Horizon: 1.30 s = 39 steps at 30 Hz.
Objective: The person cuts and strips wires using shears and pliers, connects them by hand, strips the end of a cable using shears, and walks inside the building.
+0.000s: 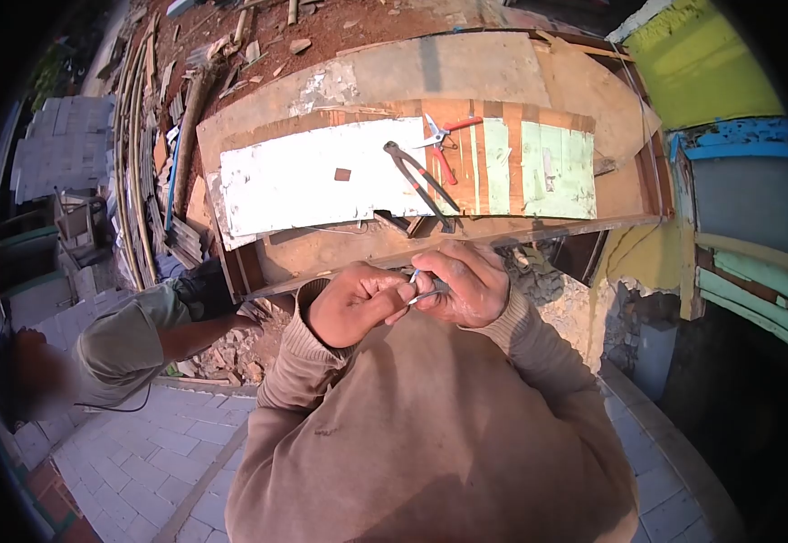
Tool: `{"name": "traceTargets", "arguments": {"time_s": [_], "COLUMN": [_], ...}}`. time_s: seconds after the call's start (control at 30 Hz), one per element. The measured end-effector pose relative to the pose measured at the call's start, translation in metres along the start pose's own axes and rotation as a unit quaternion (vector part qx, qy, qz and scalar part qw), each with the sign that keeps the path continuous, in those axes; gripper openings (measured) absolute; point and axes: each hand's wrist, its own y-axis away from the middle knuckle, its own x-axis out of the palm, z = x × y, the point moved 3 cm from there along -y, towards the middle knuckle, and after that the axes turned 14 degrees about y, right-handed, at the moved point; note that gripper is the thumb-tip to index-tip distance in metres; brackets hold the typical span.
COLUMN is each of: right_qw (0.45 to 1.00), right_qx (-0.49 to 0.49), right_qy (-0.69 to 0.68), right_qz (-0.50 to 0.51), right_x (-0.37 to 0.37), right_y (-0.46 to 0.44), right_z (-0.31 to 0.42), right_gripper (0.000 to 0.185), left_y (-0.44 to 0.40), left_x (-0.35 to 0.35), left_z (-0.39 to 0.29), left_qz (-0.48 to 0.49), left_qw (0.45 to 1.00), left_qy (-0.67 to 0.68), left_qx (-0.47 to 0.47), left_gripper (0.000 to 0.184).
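My left hand [351, 308] is closed in a pinch, close in front of my chest. Facing it, my right hand [468, 282] is also closed, with bent fingers and thumb. Between the fingertips of both runs a thin, pale grey cable-like piece [427, 295], curved at the right; its ends are partly hidden by the fingers. Beyond my hands, end-cutting pincers [423, 181] with dark handles lie on a white-painted board [294, 176]. Red-handled pruning shears [444, 138] rest beside them, blades apart.
The board lies on a large wooden panel [466, 72] with a raised front edge. A person [127, 348] is at the left. Bamboo poles [130, 172] and scrap wood are piled behind. Broken rubble [548, 299] lies below the panel, and a yellow-green wall [702, 59] stands at right.
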Motion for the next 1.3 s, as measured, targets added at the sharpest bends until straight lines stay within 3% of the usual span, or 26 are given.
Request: {"name": "traceTargets", "arguments": {"time_s": [0.37, 0.57, 0.67, 0.7, 0.73, 0.8, 0.87, 0.9, 0.97, 1.0, 1.1, 1.2, 1.3], "right_qw": [0.986, 0.980, 0.994, 0.991, 0.966, 0.929, 0.894, 0.896, 0.825, 0.810, 0.791, 0.786, 0.761], "right_qx": [-0.050, -0.073, -0.002, 0.127, 0.253, 0.350, 0.348, 0.343, 0.327, 0.329, 0.276, 0.203, 0.205], "right_qy": [0.156, 0.183, 0.099, 0.025, -0.050, 0.091, 0.225, 0.222, 0.343, 0.331, 0.352, 0.420, 0.426], "right_qz": [0.007, -0.003, -0.040, -0.031, -0.021, 0.075, 0.171, 0.175, 0.307, 0.356, 0.418, 0.407, 0.444], "right_x": [-0.013, -0.010, -0.001, -0.001, 0.004, 0.037, 0.072, 0.084, 0.115, 0.125, 0.134, 0.129, 0.120], "right_y": [-0.007, 0.002, 0.019, 0.026, 0.037, 0.071, 0.094, 0.091, 0.084, 0.079, 0.063, 0.051, 0.046], "right_z": [0.002, 0.003, -0.012, -0.032, -0.054, -0.123, -0.184, -0.203, -0.230, -0.242, -0.250, -0.265, -0.265], "right_gripper": [0.030, 0.033, 0.036, 0.038, 0.041, 0.052, 0.079, 0.079, 0.104, 0.115, 0.110, 0.101, 0.070], "left_y": [-0.005, -0.006, -0.006, -0.007, -0.007, -0.007, -0.008, -0.009, -0.008, -0.006, -0.004, 0.005, 0.010], "left_x": [-0.002, -0.004, -0.011, -0.014, -0.017, -0.025, -0.028, -0.028, -0.023, -0.019, -0.009, -0.010, -0.012], "left_z": [-0.006, -0.005, 0.011, 0.014, 0.016, 0.023, 0.039, 0.045, 0.056, 0.059, 0.056, 0.047, 0.045], "left_qz": [0.003, -0.001, 0.003, -0.055, -0.113, -0.124, -0.155, -0.161, -0.179, -0.192, -0.235, -0.258, -0.291], "left_qw": [0.997, 0.998, 0.993, 0.990, 0.980, 0.981, 0.979, 0.977, 0.980, 0.978, 0.959, 0.959, 0.950], "left_qy": [-0.066, -0.063, -0.116, -0.106, -0.095, -0.100, -0.036, -0.034, 0.013, 0.031, 0.121, 0.074, 0.078], "left_qx": [0.033, -0.003, 0.013, 0.075, 0.135, 0.108, 0.131, 0.132, 0.091, 0.076, 0.098, 0.094, 0.074], "left_gripper": [0.034, 0.034, 0.028, 0.024, 0.020, 0.016, 0.017, 0.017, 0.017, 0.017, 0.020, 0.021, 0.023]}}
